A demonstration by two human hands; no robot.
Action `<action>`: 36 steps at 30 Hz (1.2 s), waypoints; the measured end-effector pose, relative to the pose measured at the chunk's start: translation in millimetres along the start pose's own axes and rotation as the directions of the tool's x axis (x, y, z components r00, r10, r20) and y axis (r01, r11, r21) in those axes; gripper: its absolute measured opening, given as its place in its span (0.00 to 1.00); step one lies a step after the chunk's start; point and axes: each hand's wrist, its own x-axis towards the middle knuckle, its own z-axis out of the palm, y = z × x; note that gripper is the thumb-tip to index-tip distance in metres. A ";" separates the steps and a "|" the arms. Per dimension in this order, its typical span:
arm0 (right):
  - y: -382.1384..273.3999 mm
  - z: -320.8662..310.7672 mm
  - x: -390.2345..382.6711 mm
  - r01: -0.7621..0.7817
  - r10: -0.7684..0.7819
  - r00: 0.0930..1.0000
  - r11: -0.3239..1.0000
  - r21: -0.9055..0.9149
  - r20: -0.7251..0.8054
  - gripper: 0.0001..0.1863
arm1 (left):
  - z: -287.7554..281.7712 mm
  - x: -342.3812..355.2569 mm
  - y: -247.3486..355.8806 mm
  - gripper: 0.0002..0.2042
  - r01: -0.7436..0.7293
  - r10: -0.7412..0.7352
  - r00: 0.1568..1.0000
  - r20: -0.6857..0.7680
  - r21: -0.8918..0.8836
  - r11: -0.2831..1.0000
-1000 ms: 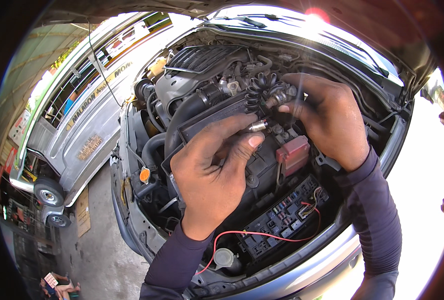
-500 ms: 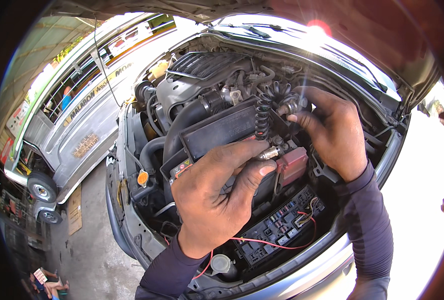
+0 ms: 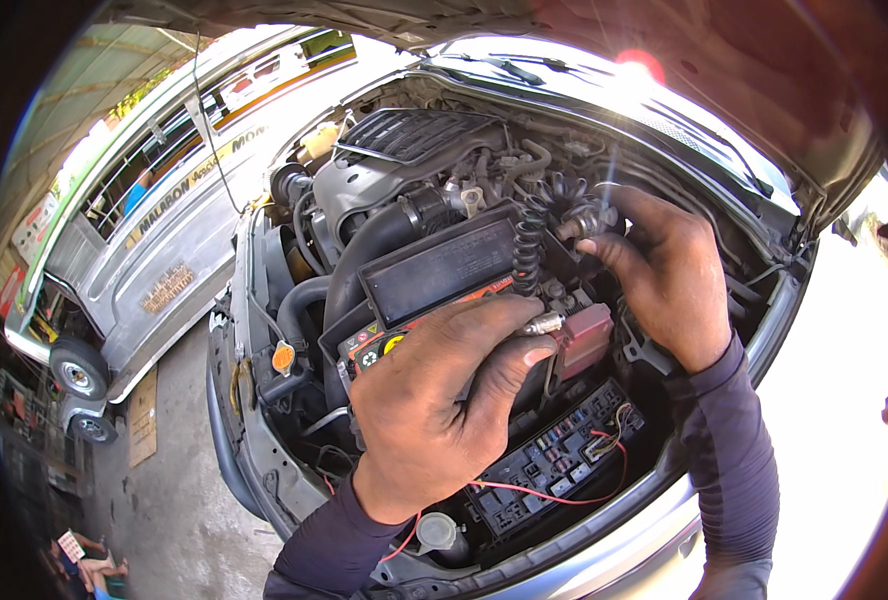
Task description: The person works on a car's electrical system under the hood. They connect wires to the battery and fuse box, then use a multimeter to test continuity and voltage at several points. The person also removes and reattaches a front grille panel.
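hands point(image 3: 434, 395) hold metal fittings point(image 3: 544, 325) apart, inside the fender edge point(image 3: 609, 540)

Over to the left: a long silver metal-bodied vehicle point(image 3: 207, 228) with round black tyres point(image 3: 61, 357); nearby, a narrow brown cardboard-like sheet point(image 3: 143, 418) on grey concrete floor point(image 3: 189, 490).

grey concrete floor point(image 3: 199, 490) | roof point(image 3: 99, 85), upper left | sun glare point(image 3: 636, 72), top

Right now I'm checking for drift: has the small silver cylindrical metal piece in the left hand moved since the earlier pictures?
Yes: the silver metal piece has moved down and right in view, toward the boxy red plastic cover.
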 end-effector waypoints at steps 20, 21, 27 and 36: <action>5.1 3.2 -2.8 -0.005 0.004 1.000 0.997 -0.077 -0.012 0.22 | -10.4 1.5 6.7 0.16 -0.145 0.146 0.989 0.012 0.182 0.973; 7.6 0.4 -2.7 -0.006 0.005 1.000 0.997 -0.074 -0.012 0.22 | -3.3 4.6 9.8 0.16 -0.159 0.168 0.985 -0.042 0.159 0.974; 7.0 -1.0 -2.4 -0.039 0.039 0.999 0.999 -0.029 -0.001 0.21 | -6.3 3.0 7.4 0.17 -0.155 0.161 0.986 -0.040 0.129 0.979; 4.4 -0.9 -2.8 -0.047 0.047 0.999 0.999 -0.009 0.008 0.20 | -9.4 2.2 7.8 0.15 -0.142 0.151 0.987 -0.045 0.160 0.977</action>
